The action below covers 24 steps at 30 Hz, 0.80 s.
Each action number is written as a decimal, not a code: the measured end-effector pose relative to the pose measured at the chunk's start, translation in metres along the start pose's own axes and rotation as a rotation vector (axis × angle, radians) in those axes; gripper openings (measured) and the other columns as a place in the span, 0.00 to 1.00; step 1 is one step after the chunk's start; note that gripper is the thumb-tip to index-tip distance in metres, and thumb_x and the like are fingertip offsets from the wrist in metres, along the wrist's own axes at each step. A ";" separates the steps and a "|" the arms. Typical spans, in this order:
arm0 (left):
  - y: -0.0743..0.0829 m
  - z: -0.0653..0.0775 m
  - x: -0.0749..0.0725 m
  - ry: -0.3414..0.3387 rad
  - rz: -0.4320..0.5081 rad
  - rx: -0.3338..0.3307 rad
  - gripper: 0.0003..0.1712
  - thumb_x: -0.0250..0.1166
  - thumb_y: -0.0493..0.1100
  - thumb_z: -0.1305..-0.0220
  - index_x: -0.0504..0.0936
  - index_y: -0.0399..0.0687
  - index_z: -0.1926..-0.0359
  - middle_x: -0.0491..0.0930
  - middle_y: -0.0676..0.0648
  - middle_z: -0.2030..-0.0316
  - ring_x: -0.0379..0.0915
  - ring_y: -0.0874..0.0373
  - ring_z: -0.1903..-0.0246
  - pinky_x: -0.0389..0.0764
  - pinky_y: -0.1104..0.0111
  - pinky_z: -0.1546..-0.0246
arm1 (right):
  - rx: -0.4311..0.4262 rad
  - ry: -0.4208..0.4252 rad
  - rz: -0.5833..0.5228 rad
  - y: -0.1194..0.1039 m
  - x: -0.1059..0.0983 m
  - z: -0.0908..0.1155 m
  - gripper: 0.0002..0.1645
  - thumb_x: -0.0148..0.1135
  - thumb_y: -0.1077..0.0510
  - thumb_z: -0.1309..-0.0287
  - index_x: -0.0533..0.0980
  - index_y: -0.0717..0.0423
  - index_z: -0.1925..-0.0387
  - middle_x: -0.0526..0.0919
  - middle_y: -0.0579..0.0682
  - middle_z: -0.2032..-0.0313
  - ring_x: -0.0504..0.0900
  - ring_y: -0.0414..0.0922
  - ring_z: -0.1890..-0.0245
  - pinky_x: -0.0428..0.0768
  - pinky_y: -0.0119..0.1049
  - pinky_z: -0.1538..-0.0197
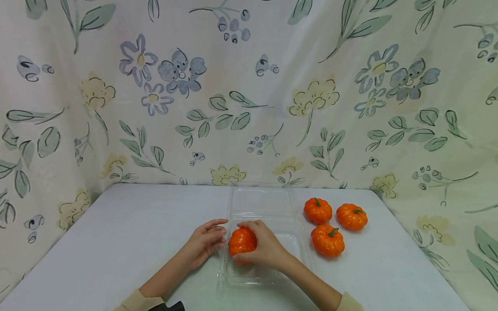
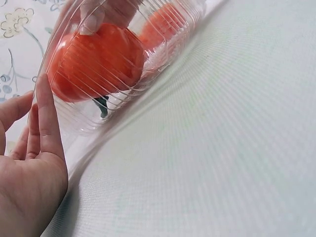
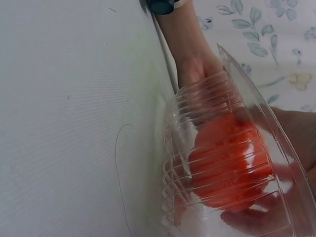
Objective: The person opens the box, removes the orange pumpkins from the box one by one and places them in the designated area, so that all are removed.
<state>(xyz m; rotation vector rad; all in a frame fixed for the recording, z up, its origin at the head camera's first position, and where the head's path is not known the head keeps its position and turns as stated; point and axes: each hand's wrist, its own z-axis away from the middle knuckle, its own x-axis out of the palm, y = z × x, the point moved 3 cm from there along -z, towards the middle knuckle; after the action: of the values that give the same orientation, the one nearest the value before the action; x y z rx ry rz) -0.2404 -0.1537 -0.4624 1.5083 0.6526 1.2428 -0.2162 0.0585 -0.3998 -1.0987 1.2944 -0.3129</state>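
A clear plastic clamshell box (image 1: pixel 268 276) sits on the table with its lid (image 1: pixel 262 201) folded back. My right hand (image 1: pixel 264 246) reaches into its left part and grips a small orange pumpkin (image 1: pixel 242 242) between thumb and fingers. Through the ribbed wall in the left wrist view, the pumpkin (image 2: pixel 98 61) shows its dark green stem pointing down. At the box's left side is my left hand (image 1: pixel 204 244), its fingers fairly straight against or close by the wall. In the right wrist view the ribbed wall stands in front of the held pumpkin (image 3: pixel 229 163).
Three more orange pumpkins with green stems lie right of the box: a back one (image 1: pixel 317 211), a far right one (image 1: pixel 352 217) and a front one (image 1: pixel 327 241). They stand on a white table (image 1: pixel 155 216). A floral curtain (image 1: pixel 249 108) hangs behind it.
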 end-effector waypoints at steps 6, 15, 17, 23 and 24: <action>0.000 0.000 0.000 -0.001 -0.005 -0.002 0.20 0.58 0.35 0.21 0.73 0.41 0.32 0.80 0.53 0.58 0.82 0.63 0.64 0.87 0.75 0.56 | 0.004 0.003 0.006 0.000 0.000 0.000 0.42 0.84 0.56 0.51 0.75 0.61 0.35 0.77 0.58 0.43 0.79 0.56 0.44 0.87 0.59 0.43; 0.000 0.001 0.000 -0.004 -0.010 0.002 0.21 0.58 0.35 0.21 0.72 0.40 0.31 0.80 0.53 0.58 0.82 0.62 0.63 0.87 0.74 0.55 | 0.017 0.008 0.001 0.000 -0.006 0.002 0.41 0.83 0.55 0.51 0.73 0.61 0.37 0.78 0.57 0.43 0.78 0.55 0.44 0.86 0.58 0.42; 0.001 0.001 0.001 -0.004 -0.009 0.002 0.21 0.58 0.35 0.21 0.72 0.40 0.31 0.80 0.53 0.58 0.82 0.62 0.63 0.87 0.74 0.55 | 0.019 0.009 -0.002 0.001 -0.007 0.003 0.41 0.83 0.55 0.51 0.73 0.61 0.38 0.78 0.57 0.43 0.79 0.54 0.45 0.86 0.58 0.42; 0.001 0.001 0.001 0.008 -0.008 -0.008 0.23 0.59 0.35 0.21 0.71 0.38 0.30 0.80 0.52 0.57 0.82 0.62 0.64 0.87 0.75 0.55 | -0.002 0.008 -0.004 0.004 -0.011 0.003 0.41 0.82 0.54 0.52 0.74 0.59 0.38 0.76 0.55 0.46 0.79 0.53 0.46 0.86 0.57 0.42; 0.001 0.001 0.001 0.011 -0.009 -0.010 0.23 0.59 0.35 0.21 0.71 0.38 0.30 0.79 0.52 0.57 0.82 0.63 0.64 0.87 0.75 0.55 | -0.005 0.007 -0.004 0.004 -0.012 0.004 0.41 0.82 0.54 0.52 0.75 0.58 0.38 0.76 0.55 0.47 0.79 0.53 0.46 0.86 0.57 0.42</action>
<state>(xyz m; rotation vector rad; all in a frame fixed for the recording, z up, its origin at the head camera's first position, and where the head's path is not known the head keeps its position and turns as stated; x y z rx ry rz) -0.2396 -0.1537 -0.4606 1.4897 0.6587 1.2470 -0.2184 0.0709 -0.3964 -1.1058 1.2998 -0.3171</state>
